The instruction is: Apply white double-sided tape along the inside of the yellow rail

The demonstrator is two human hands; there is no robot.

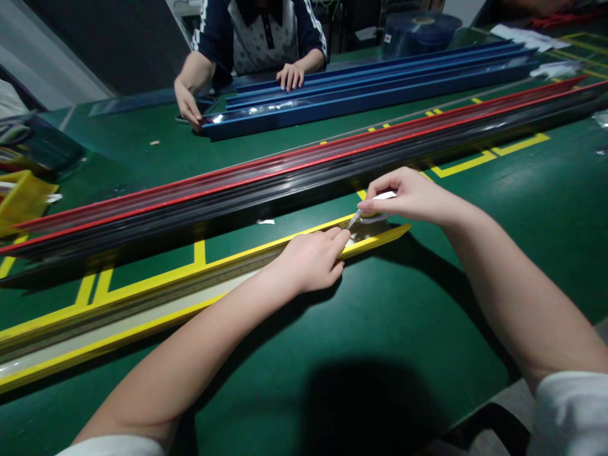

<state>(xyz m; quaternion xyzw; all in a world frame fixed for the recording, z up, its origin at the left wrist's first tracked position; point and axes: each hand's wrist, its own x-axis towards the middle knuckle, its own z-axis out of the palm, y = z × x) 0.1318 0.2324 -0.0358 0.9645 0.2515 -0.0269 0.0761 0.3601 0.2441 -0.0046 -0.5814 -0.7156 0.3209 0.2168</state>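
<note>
A long yellow-edged channel strip point(161, 315) lies slantwise across the table in front of me, its pale inside facing up. My left hand point(313, 258) is closed over it near its right end, fingertips inside and thumb by the near edge. White tape point(384, 196) is pinched in my right hand point(411, 197), just above that end. A narrow piece of the tape runs down from my right fingers to my left fingertips. My right palm partly hides the tape.
Beyond the yellow strip lie long black strips point(294, 183) and red strips point(304, 158). Across the green table point(389, 354), a co-worker's hands point(189, 104) touch blue strips point(370, 101). A clear film roll point(420, 31) stands behind, and a yellow bin point(23, 199) sits left.
</note>
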